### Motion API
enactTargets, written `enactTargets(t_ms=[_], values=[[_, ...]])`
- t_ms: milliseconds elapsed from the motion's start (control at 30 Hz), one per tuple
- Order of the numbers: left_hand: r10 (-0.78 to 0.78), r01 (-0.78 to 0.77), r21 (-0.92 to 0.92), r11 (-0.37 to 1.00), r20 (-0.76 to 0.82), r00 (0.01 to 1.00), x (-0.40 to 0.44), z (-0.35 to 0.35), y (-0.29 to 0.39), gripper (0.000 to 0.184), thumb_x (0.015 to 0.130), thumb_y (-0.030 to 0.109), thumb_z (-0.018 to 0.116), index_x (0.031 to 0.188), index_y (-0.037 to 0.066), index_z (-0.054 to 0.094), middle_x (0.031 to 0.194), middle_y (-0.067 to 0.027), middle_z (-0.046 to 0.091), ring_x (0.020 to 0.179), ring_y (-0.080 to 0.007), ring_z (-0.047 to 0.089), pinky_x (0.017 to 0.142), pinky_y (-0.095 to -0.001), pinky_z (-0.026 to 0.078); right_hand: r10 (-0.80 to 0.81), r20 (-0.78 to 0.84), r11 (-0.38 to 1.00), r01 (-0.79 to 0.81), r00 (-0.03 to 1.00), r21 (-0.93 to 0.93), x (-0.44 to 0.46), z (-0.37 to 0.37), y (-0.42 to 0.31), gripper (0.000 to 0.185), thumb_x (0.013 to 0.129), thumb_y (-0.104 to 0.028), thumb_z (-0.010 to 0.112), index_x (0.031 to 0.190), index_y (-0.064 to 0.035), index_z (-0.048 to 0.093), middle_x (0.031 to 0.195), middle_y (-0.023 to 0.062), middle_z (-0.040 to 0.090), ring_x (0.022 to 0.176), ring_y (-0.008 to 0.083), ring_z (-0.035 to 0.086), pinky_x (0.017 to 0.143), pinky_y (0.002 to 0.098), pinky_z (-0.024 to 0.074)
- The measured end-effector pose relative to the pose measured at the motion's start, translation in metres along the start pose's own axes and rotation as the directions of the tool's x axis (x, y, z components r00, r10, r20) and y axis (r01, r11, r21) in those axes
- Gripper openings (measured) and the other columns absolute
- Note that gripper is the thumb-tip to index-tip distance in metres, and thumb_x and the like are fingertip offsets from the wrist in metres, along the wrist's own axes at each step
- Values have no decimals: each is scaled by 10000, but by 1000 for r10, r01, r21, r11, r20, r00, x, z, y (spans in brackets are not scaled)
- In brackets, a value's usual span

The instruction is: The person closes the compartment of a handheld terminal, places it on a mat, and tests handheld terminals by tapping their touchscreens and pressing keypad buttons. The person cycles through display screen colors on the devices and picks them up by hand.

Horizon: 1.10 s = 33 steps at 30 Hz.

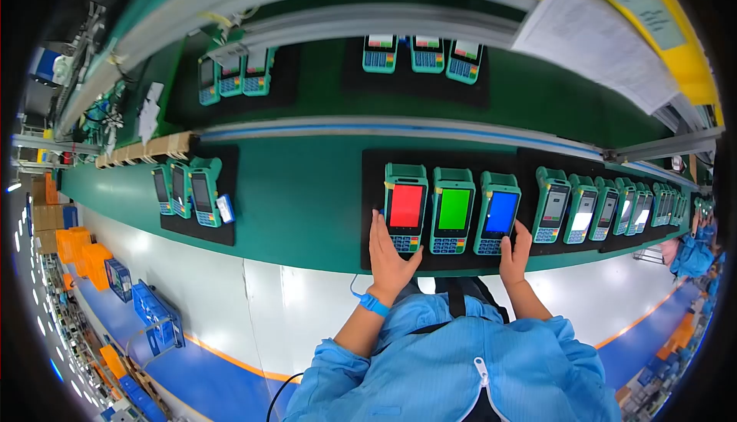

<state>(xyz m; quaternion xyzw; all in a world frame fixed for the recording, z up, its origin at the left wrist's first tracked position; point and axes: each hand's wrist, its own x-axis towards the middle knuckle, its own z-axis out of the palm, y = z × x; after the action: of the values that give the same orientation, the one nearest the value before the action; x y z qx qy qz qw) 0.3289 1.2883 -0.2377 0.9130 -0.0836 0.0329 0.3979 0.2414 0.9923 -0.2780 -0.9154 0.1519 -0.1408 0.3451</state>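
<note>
Three green handheld terminals lie side by side on a black mat (374,184) before me. The left one (405,205) shows a red screen, the middle one (451,208) a green screen, the right one (501,211) a blue screen. My left hand (390,257) lies along the left and lower edge of the red-screen terminal, thumb and fingers apart. A blue band circles that wrist. At the lower right corner of the blue-screen terminal is my right hand (517,254), its thumb near the keypad and its fingers along the side. Neither hand lifts a terminal.
More terminals (583,208) stand in a row to the right. A group (205,191) lies on a mat at the left. Others (426,53) are beyond the metal rail (399,126). A paper sheet (595,46) hangs at the upper right. Blue crates (153,314) stand on the floor.
</note>
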Motion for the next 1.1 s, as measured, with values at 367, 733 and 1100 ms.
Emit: enactTargets(t_ms=[367, 733, 1100], values=[[-55, 58, -219, 974, 24, 998, 3, -67, 40, 1034, 696, 204, 840, 1505, -112, 278, 1411, -304, 469, 1232, -423, 540, 1056, -467, 430, -18, -67, 916, 44, 998, 398, 9, -2, -93, 552, 973, -257, 511, 1454, 11, 461, 1481, 181, 460, 1322, 274, 449, 1038, 374, 363], [20, 33, -541, 840, 93, 995, -2, -138, 112, 1138, 667, 165, 918, 1518, -125, 221, 1295, -236, 573, 1120, -312, 674, 943, -373, 545, -444, 316, 532, -37, 838, 846, 36, -28, -241, 917, 958, -307, 588, 1570, 146, 78, 1581, 282, 225, 1430, 392, 337, 1183, 451, 284], [171, -192, -506, 841, -88, 981, -10, -149, 132, 1094, 645, 240, 949, 1465, -97, 309, 1202, -194, 581, 1049, -281, 659, 863, -385, 534, -498, 222, 375, -23, 838, 927, 34, -61, -270, 904, 974, -233, 574, 1572, 143, 10, 1605, 273, 161, 1489, 355, 308, 1196, 427, 293]])
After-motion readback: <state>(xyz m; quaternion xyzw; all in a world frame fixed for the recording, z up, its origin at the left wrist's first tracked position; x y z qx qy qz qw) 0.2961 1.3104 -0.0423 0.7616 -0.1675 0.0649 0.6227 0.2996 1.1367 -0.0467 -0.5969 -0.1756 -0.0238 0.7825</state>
